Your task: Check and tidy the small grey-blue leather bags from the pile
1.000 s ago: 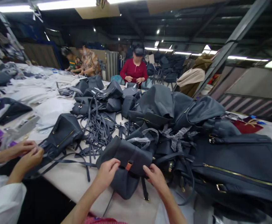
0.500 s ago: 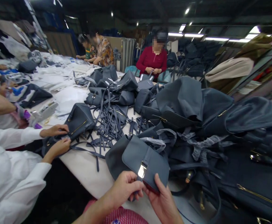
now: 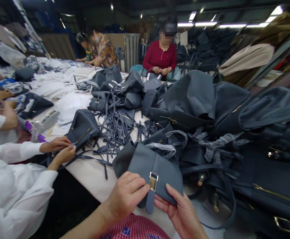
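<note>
Holding a dark bag (image 3: 143,162) over the near edge of the bench (image 3: 92,181), with two hands on it, set apart at both sides of the metal buckle (image 3: 153,182). Closed with the left hand (image 3: 126,192) just beside this buckle, perhaps to control the strap end (image 3: 150,202); cannot tell where its hidden fingers go. Gripped with the right hand (image 3: 177,210) at the lower border of the flap (image 3: 166,172), thumb above, fingers beneath, probably to make it steady. Turned with front upward and toward the person, with long axis roughly along the near edge, right end slightly closer. Pointing with the strap end to the near edge. Heaped toward the far edge, in loose straps (image 3: 115,122) and other bags (image 3: 189,96), likely for easy reach.
</note>
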{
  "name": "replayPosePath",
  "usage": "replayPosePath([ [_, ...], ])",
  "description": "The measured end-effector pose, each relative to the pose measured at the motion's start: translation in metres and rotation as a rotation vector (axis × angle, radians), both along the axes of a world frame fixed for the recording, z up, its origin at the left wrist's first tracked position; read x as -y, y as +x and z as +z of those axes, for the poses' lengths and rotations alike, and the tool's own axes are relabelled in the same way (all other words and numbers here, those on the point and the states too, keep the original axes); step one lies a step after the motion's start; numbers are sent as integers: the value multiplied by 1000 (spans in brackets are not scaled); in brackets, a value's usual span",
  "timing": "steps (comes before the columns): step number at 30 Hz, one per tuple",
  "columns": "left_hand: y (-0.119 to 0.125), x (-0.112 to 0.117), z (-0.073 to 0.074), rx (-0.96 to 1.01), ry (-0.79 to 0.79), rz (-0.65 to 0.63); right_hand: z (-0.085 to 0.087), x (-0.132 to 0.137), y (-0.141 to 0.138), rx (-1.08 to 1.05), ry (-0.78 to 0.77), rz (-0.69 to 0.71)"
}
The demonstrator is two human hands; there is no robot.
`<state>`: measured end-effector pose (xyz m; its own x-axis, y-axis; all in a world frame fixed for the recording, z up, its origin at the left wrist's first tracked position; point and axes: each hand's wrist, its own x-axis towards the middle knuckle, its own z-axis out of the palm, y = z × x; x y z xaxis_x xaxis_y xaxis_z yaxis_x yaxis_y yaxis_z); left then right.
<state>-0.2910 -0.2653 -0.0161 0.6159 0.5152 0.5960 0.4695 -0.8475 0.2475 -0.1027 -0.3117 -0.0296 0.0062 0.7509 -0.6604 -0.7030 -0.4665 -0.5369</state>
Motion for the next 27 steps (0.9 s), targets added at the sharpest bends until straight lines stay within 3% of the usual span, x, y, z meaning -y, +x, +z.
replayPosePath([
  [11,0,-5,5,-235,76,-206,-8,11,-1,-23,-60,-10],
  [17,3,-17,-3,-344,36,-265,-4,12,-7,32,-57,-23],
  [20,3,-19,-5,-251,-111,-190,-3,14,-9,43,-38,4],
  [23,2,-16,1,-127,-456,-37,-8,15,-9,60,0,22],
  [25,4,-9,6,-170,-679,121,-13,16,-9,69,37,9],
  [27,8,-2,7,-264,-801,269,-18,16,-10,60,72,-7],
])
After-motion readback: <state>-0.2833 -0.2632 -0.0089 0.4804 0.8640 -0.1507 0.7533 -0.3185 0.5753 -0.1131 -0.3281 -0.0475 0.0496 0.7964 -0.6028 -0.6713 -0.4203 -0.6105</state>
